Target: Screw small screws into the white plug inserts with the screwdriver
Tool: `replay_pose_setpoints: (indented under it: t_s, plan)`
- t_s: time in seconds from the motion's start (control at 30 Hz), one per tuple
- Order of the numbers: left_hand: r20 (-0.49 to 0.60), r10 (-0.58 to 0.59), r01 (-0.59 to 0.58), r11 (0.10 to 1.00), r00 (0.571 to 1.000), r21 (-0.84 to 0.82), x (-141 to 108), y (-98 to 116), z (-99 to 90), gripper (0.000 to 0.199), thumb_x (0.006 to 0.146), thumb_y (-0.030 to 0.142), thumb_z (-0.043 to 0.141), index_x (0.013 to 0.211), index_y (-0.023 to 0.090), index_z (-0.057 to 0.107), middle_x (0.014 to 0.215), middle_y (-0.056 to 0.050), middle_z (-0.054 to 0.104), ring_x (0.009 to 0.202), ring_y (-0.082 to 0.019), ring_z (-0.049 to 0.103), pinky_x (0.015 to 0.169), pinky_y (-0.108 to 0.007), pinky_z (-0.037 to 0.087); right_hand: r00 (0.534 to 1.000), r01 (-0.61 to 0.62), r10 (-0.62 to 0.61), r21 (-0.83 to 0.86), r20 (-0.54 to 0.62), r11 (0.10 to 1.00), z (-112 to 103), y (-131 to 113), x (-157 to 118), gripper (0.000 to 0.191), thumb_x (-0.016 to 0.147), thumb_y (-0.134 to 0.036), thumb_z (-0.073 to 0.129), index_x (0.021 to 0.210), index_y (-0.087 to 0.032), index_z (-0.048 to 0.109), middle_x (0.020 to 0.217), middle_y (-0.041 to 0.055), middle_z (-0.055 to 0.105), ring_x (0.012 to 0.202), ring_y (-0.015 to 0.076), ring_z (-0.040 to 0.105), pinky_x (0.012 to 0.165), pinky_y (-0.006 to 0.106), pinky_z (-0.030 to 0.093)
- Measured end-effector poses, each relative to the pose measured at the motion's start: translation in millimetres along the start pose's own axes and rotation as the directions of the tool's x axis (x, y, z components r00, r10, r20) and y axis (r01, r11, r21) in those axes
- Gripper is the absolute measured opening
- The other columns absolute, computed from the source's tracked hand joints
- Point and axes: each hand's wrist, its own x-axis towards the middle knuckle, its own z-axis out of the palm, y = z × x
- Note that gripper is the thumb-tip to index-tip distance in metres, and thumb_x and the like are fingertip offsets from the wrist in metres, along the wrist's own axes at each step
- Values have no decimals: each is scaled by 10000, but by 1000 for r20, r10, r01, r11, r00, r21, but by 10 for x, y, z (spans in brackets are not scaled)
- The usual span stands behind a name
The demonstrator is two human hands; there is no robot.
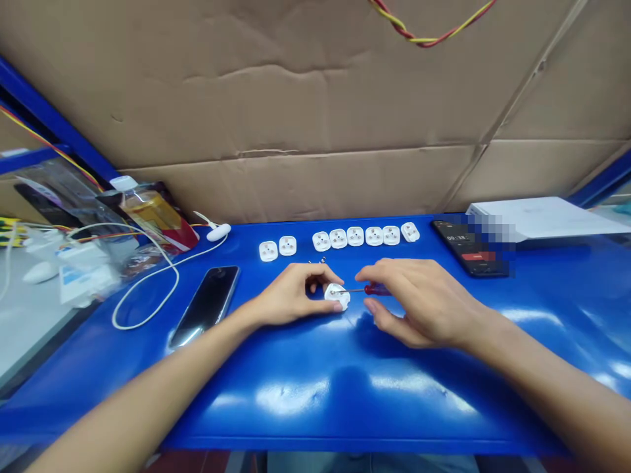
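In the middle of the blue table, my left hand point(290, 295) pinches a small white plastic plug housing point(338, 303) between thumb and fingers. My right hand point(419, 302) is curled around the red handle of a screwdriver point(377, 289). The shaft points left, and its tip meets the face of the white piece. Just behind my left fingers lie a few tiny metal screws point(323, 260), partly hidden. A row of similar white square pieces point(355, 236) lies behind both hands, with metal parts visible in their faces.
A dark phone point(206, 305) lies left of my hands, beside a white cable point(142, 325). Further back stands a bottle point(150, 210) with amber liquid. At the right, a phone with a timer point(468, 249) rests by a white box point(547, 217). Cardboard point(296, 118) walls the back.
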Motion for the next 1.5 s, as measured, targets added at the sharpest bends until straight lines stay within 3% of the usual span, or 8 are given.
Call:
replay_pose_setpoints:
  t_s: [0.13,0.23,0.33,0.43,0.53,0.7,0.87,1.5]
  plan:
    - [6,-13,13,1000,1000,13,-1,13,-4,397,826,479,877,1105,212,784,943,-7,747,832,-165,608,758,-288,439,1000,6,-6,-41,-22,999,20,23,-12,100,1039,-205,541,1059,-172,633,746,24,730,604,178,671,555,298,449]
    - [4,-8,8,1000,1000,24,1,2,-7,376,833,468,871,1094,212,781,934,-7,739,835,-166,615,765,-287,449,998,38,-37,24,-51,999,19,13,-1,200,959,-101,516,1112,-165,627,810,36,729,661,183,668,587,302,486]
    - [10,4,-4,1000,1000,16,2,-9,-9,376,839,474,864,1098,214,779,966,-14,746,861,-174,626,777,-289,459,999,25,-23,55,-24,998,-3,-4,11,222,963,-133,517,1163,-159,609,886,69,758,726,205,702,610,319,515]
    - [16,-10,10,1000,1000,7,0,5,-7,389,835,479,867,1102,210,779,978,-22,756,887,-185,643,798,-296,468,1000,21,-21,-14,-16,1000,-12,6,5,121,1040,-243,541,1105,-181,622,784,40,743,642,192,682,569,312,477]
    - [18,-24,23,1000,1000,10,0,29,-8,389,828,467,872,1105,211,776,999,-25,771,897,-191,659,800,-298,474,998,51,-53,-41,-35,998,-3,24,1,113,1021,-162,527,1064,-206,623,712,7,697,596,173,638,555,302,454]
    - [16,-5,4,1000,1000,20,8,31,-9,359,836,452,868,1090,217,774,974,-9,766,873,-180,658,795,-290,472,999,52,-52,27,-3,998,4,15,20,223,949,-109,504,1147,-150,600,867,64,728,714,198,659,621,323,521]
    - [13,-8,7,1000,1000,27,11,16,-3,378,828,466,874,1103,222,783,955,-7,752,863,-176,637,781,-287,459,999,36,-36,6,39,999,30,17,8,131,1007,-136,487,1019,-186,607,776,23,673,637,168,593,574,297,456]
    - [8,10,-11,998,1000,59,-1,12,-11,414,832,470,871,1161,233,789,1001,-21,762,864,-181,632,778,-291,471,998,29,-25,66,-59,997,5,64,12,167,940,-83,507,1015,-195,606,792,17,713,634,149,633,578,267,476]
